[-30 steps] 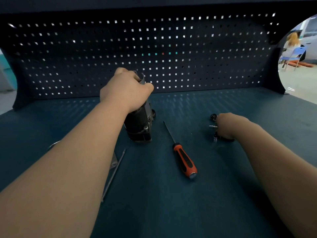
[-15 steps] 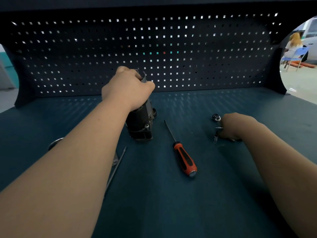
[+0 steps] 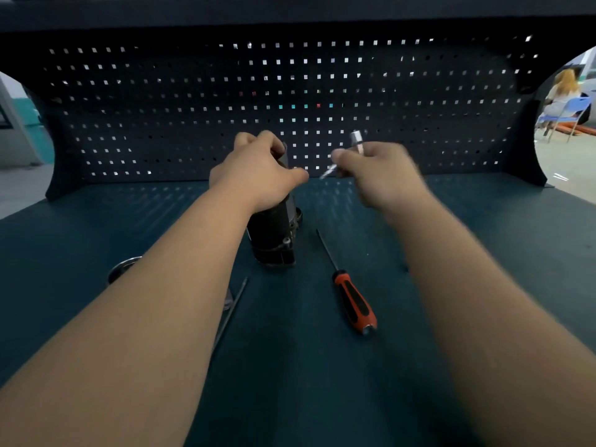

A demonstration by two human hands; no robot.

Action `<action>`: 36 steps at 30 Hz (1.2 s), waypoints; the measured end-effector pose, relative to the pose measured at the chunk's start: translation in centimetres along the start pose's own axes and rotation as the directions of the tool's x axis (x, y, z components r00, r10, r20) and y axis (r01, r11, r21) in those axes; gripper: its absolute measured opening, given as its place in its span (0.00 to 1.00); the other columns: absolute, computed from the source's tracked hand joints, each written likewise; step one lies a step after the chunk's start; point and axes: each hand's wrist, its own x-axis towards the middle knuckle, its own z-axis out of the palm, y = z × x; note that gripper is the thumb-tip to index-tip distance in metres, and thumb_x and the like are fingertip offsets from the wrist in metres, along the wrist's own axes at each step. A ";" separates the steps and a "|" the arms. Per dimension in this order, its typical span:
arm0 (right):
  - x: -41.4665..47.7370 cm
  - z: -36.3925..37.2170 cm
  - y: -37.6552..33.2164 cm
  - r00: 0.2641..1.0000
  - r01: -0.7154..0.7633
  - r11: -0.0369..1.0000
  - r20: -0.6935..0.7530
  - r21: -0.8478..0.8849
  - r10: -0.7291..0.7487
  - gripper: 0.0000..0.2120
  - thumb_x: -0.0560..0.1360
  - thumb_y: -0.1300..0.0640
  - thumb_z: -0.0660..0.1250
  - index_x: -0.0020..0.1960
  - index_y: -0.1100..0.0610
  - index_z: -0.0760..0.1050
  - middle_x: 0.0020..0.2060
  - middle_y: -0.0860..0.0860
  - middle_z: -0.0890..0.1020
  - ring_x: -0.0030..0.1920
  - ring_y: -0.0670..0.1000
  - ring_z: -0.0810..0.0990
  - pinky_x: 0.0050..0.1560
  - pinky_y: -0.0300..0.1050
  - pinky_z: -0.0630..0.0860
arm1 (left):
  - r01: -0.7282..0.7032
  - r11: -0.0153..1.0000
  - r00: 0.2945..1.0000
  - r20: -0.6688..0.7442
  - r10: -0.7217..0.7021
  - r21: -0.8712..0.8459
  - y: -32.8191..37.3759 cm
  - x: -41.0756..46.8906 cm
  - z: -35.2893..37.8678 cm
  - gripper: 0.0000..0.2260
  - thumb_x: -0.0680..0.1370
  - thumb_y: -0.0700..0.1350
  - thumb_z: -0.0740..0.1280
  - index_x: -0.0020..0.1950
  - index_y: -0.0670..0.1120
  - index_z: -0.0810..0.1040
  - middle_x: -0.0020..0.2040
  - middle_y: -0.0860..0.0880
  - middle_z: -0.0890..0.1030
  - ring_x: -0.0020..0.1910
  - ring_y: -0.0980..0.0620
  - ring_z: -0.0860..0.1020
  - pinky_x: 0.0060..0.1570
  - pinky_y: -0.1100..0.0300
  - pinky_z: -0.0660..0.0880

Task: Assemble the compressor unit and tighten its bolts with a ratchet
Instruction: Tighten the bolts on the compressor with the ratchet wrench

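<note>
A dark compressor unit (image 3: 274, 235) stands upright at the middle of the blue workbench (image 3: 483, 227). My left hand (image 3: 258, 171) grips its top and hides the upper part. My right hand (image 3: 377, 171) is raised just right of the left one and holds silvery bolts (image 3: 357, 141); one sticks up above the fingers and another points left toward the compressor top. The right hand is blurred by motion. A thin metal rod (image 3: 230, 314), perhaps the ratchet handle, lies partly under my left forearm.
An orange-and-black screwdriver (image 3: 353, 300) lies right of the compressor, tip pointing away. A shiny round metal part (image 3: 124, 267) peeks out left of my left forearm. A dark pegboard (image 3: 290, 108) closes the back. A person sits on a blue chair (image 3: 564, 108) far right.
My right hand picked bolts up from the bench at the right and rose left toward the compressor top. The left hand kept its grip on the compressor.
</note>
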 end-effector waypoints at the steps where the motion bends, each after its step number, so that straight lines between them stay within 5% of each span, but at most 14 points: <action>1: -0.2 1.9 -0.3 1.000 -0.022 0.998 -0.004 0.053 0.022 0.14 0.71 0.47 0.71 0.33 0.55 0.76 0.19 0.44 0.67 0.19 0.44 0.62 0.21 0.35 0.59 | -0.021 1.000 1.000 -0.003 0.021 0.003 -0.1 -0.1 0.0 0.21 0.68 0.66 0.67 0.56 0.61 0.67 0.55 0.57 0.62 0.37 0.61 0.67 0.36 0.59 0.64; 4: -0.3 4.9 -0.2 0.994 -0.073 0.977 -0.063 0.202 0.087 0.17 0.73 0.48 0.71 0.31 0.56 0.70 0.19 0.43 0.64 0.19 0.44 0.60 0.21 0.36 0.59 | -0.066 0.998 0.998 0.014 0.066 0.009 -0.4 0.0 0.0 0.18 0.69 0.63 0.68 0.52 0.63 0.64 0.55 0.56 0.63 0.38 0.63 0.65 0.35 0.59 0.62; 7: 0.1 5.1 0.0 0.974 -0.047 0.979 -0.209 0.197 0.089 0.18 0.73 0.46 0.70 0.38 0.62 0.76 0.22 0.44 0.70 0.20 0.42 0.63 0.21 0.34 0.62 | -0.089 0.996 0.995 0.055 0.088 0.006 -0.6 -0.1 -0.3 0.11 0.70 0.60 0.68 0.47 0.62 0.68 0.57 0.57 0.63 0.42 0.58 0.71 0.41 0.57 0.67; 13: 0.0 5.8 0.1 0.990 -0.102 0.939 -0.059 0.329 0.128 0.14 0.75 0.48 0.68 0.33 0.53 0.76 0.27 0.49 0.75 0.19 0.42 0.64 0.21 0.36 0.61 | -0.138 0.990 0.981 0.140 0.131 0.040 -0.5 0.1 -0.3 0.13 0.77 0.63 0.62 0.36 0.60 0.74 0.69 0.54 0.61 0.54 0.53 0.70 0.56 0.49 0.73; 18: 1.7 4.4 -0.6 0.912 -0.190 0.499 -0.036 0.846 0.409 0.18 0.82 0.48 0.57 0.36 0.55 0.70 0.25 0.49 0.74 0.22 0.47 0.68 0.25 0.37 0.66 | -0.151 0.988 0.981 0.130 0.147 0.023 -1.0 0.1 -0.5 0.13 0.77 0.61 0.63 0.40 0.56 0.77 0.71 0.54 0.60 0.54 0.52 0.69 0.59 0.48 0.72; 22: 2.5 4.7 -1.3 0.940 -0.118 0.618 -0.113 0.777 0.321 0.19 0.83 0.47 0.52 0.41 0.57 0.71 0.25 0.49 0.76 0.20 0.46 0.64 0.22 0.36 0.60 | -0.151 0.989 0.981 0.126 0.149 0.003 -1.0 0.1 -0.6 0.12 0.78 0.60 0.63 0.39 0.57 0.76 0.72 0.54 0.59 0.55 0.52 0.69 0.60 0.47 0.72; 26: 2.5 5.3 -1.0 0.959 -0.085 0.679 -0.124 0.729 0.253 0.17 0.83 0.49 0.53 0.41 0.57 0.71 0.26 0.49 0.79 0.22 0.46 0.71 0.23 0.38 0.67 | -0.157 0.988 0.979 0.130 0.155 0.003 -1.0 0.2 -0.4 0.12 0.77 0.61 0.63 0.38 0.57 0.75 0.72 0.54 0.59 0.55 0.53 0.67 0.60 0.47 0.71; 31: 2.4 5.3 -0.4 0.966 -0.143 0.569 -0.012 0.810 0.260 0.16 0.83 0.49 0.53 0.42 0.57 0.70 0.26 0.50 0.80 0.22 0.46 0.71 0.24 0.36 0.68 | -0.162 0.987 0.978 0.131 0.163 -0.022 -1.3 0.2 -0.4 0.11 0.76 0.61 0.65 0.37 0.57 0.76 0.71 0.55 0.60 0.56 0.54 0.69 0.61 0.47 0.71; 36: 2.7 4.8 -0.5 0.979 -0.101 0.661 -0.045 0.743 0.201 0.17 0.83 0.48 0.54 0.41 0.57 0.70 0.27 0.50 0.79 0.23 0.45 0.70 0.24 0.37 0.68 | -0.169 0.985 0.975 0.141 0.173 -0.045 -1.5 0.5 -0.5 0.11 0.76 0.60 0.66 0.37 0.56 0.77 0.71 0.55 0.60 0.56 0.54 0.69 0.60 0.47 0.71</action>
